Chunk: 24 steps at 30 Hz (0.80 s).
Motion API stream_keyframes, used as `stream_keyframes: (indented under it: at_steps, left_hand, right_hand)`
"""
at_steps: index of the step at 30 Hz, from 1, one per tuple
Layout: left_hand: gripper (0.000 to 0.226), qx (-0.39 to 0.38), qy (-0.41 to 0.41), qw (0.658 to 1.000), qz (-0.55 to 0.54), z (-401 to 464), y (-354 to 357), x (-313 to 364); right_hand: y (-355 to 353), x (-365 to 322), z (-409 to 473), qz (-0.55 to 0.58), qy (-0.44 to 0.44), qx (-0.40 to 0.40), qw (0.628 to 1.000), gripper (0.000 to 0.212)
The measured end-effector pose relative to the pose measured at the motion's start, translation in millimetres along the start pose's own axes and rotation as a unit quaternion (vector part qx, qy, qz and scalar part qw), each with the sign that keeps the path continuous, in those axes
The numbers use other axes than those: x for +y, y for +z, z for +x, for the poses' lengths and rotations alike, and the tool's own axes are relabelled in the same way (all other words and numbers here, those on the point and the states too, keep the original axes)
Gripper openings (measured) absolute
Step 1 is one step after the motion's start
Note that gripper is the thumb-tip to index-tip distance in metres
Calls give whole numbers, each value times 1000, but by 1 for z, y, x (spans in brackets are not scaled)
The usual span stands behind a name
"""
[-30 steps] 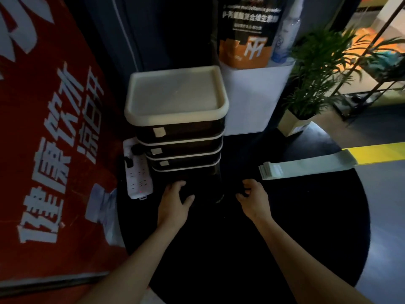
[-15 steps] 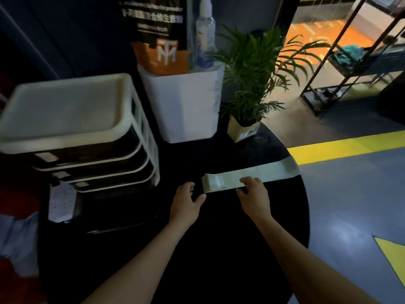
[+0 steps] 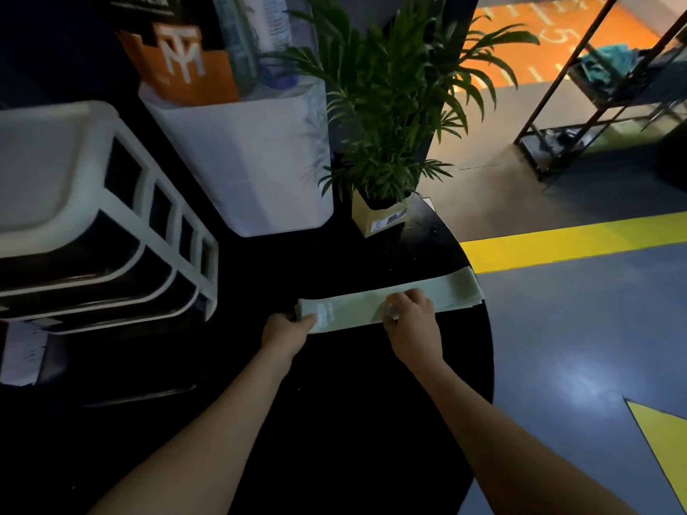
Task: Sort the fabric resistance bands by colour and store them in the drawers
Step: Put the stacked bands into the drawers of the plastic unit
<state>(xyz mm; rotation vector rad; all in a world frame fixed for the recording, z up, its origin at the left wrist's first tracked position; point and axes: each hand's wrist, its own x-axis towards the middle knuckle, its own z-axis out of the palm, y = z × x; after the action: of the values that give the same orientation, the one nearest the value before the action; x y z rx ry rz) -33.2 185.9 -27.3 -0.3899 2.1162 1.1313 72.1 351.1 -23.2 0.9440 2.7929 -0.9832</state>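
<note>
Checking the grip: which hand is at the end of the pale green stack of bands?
The left hand: it grips the pale green bands at their near-left end, while the right hand rests mid-length on top.

Both bare forearms reach forward, left hand (image 3: pixel 285 330) and right hand (image 3: pixel 410 321) each with fingers curled in a grip

Pale green bands (image 3: pixel 357 310); black table (image 3: pixel 334 421); white drawers (image 3: pixel 156 202)

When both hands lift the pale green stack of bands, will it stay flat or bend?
Probably it sags: the stack of bands is long, thin, layered fabric. The layers may slide apart, since their far ends already look fanned at the table edge. It seems light.
</note>
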Motion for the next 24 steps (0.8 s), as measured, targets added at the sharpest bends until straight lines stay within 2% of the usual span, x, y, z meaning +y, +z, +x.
stream_keyframes:
  at_steps: [3,9,12,18,24]
  left_hand:
    - [41,-31,-22,999,-4,3,-5,1]
    - [39,-52,27,998,-23,-10,-10,2]
    - [31,-49,47,997,-30,-19,-26,2]
    - [30,-30,42,998,-22,-39,-92,-7]
    - [38,11,63,998,15,-57,-128,-12]
  right_hand:
    - [-1,2,2,-6,-5,-1,1000,31]
    - [-2,-3,1,-11,5,-14,1000,31]
    - [1,-15,-5,-8,6,-48,999,32]
    - [27,-64,-31,12,-22,-124,992,32]
    - [35,-118,-39,151,-7,-173,973,31]
